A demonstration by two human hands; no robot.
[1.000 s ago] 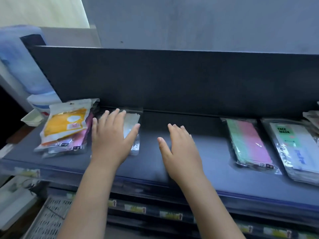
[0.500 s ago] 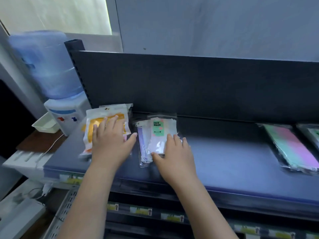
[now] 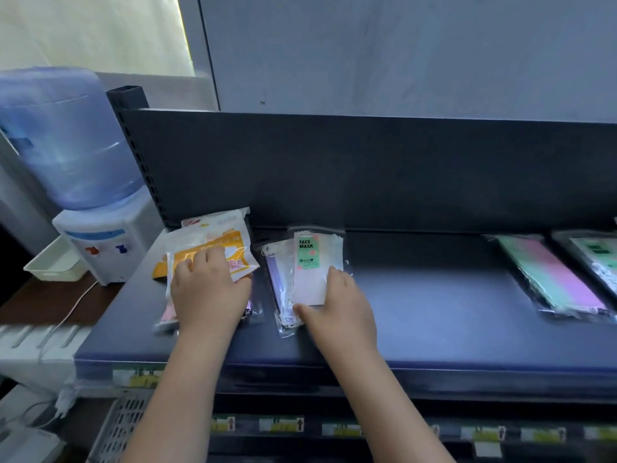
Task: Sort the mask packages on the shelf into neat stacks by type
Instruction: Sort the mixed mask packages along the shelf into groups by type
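Observation:
A yellow-and-white mask package (image 3: 233, 248) tops a loose pile with pink packages at the shelf's left end. My left hand (image 3: 208, 292) lies on it with fingers curled over it, gripping it. Beside it is a clear "FACE MASK" package (image 3: 309, 259) on a purple-white one (image 3: 277, 279). My right hand (image 3: 337, 309) holds the FACE MASK package's near right corner between thumb and fingers. A green-pink package (image 3: 551, 272) and another green-labelled package (image 3: 597, 259) lie far right.
The dark shelf (image 3: 434, 312) has a tall back panel (image 3: 367, 168). A water dispenser (image 3: 100, 242) with its blue bottle (image 3: 63, 138) and a white tray (image 3: 53, 265) stand left of it. A plastic basket (image 3: 123, 422) and a lower shelf's price tags (image 3: 280, 424) are below.
My left hand moved off the clear package onto the yellow pile and curled its fingers. My right hand came onto the FACE MASK package. The view swung left.

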